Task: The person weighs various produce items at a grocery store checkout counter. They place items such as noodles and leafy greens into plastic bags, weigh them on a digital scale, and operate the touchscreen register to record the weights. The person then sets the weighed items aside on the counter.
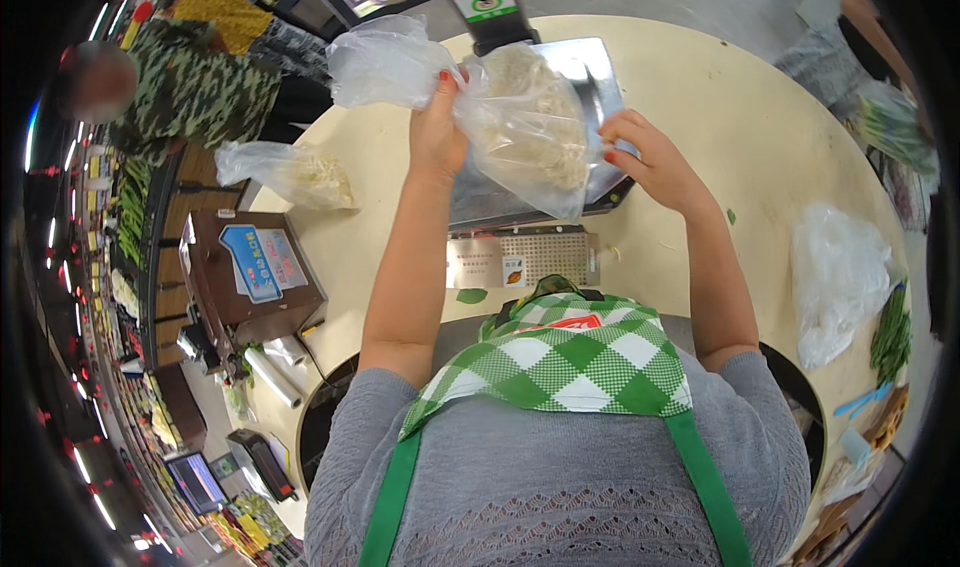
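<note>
A clear plastic bag filled with pale strands, which look like bean sprouts or noodles, lies over the pan of a weighing scale. My left hand grips the gathered neck of this bag, with its loose top spreading out to the upper left. At the bag's right side is my right hand, its fingers curled close together at the scale's edge. Whether those fingertips pinch the plastic is unclear. The scale's keypad panel faces me, below the pan.
Another bag of pale sprouts rests left, near a brown box machine and plastic rolls. To the right are crumpled plastic bags and green vegetables. A person in camouflage stands at upper left; another person's arm shows at upper right.
</note>
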Available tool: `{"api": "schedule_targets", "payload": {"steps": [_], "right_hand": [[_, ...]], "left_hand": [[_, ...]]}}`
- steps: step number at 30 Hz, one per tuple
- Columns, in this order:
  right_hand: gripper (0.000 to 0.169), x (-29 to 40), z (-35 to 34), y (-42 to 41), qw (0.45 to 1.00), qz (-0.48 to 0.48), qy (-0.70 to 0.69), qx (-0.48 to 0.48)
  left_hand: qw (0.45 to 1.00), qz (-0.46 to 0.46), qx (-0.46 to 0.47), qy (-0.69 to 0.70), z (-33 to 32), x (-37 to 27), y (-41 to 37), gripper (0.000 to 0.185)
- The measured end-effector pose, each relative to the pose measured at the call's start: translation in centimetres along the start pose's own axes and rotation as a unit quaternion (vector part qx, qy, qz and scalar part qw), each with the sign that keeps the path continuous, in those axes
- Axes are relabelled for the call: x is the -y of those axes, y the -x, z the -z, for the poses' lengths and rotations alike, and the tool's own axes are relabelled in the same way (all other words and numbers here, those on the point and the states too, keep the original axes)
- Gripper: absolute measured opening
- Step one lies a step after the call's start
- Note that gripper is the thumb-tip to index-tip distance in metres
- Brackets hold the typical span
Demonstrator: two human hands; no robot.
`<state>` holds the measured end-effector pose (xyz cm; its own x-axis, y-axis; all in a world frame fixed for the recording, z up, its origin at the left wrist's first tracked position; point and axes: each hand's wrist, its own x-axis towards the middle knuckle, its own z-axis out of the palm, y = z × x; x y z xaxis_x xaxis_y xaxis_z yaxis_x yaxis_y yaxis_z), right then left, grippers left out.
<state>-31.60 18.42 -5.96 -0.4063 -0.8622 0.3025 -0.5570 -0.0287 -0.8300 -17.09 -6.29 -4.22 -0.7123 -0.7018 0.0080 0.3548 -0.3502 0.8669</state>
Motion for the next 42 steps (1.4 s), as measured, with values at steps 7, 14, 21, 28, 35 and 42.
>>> {"api": "schedule_targets", "payload": {"steps": [7,14,21,28,35,42], "right_hand": [[0.036,1.0,-7.3,-9.7,0.993,-0.021,0.107,0.046],[0.082,11.0,-16.6,-13.7,0.909,0.352,0.1,0.201],[0.05,16.3,-29.1,-4.5,0.812,0.161,0.06,0.558],[0.028,12.3,-32.3,-3.6,0.862,-0.027,-0.069,0.501],[0.016,12.5,-40.2,-12.8,0.905,-0.039,-0.114,0.407],[0.061,10.9,-52.5,-28.3,0.98,0.036,-0.007,0.193]], "left_hand": [[0.998,0.039,0.028,0.048,1.7,-3.9,5.4,0.029],[0.995,0.068,0.041,-0.053,9.1,-12.4,12.5,0.027],[0.886,-0.015,-0.183,-0.425,18.4,-18.8,24.0,0.009],[0.626,-0.216,-0.295,-0.689,26.5,-22.9,35.5,0.018],[0.403,-0.191,-0.378,-0.811,39.2,-29.1,36.4,0.012],[0.501,-0.211,-0.36,-0.758,43.8,-30.9,36.7,0.028]]}}
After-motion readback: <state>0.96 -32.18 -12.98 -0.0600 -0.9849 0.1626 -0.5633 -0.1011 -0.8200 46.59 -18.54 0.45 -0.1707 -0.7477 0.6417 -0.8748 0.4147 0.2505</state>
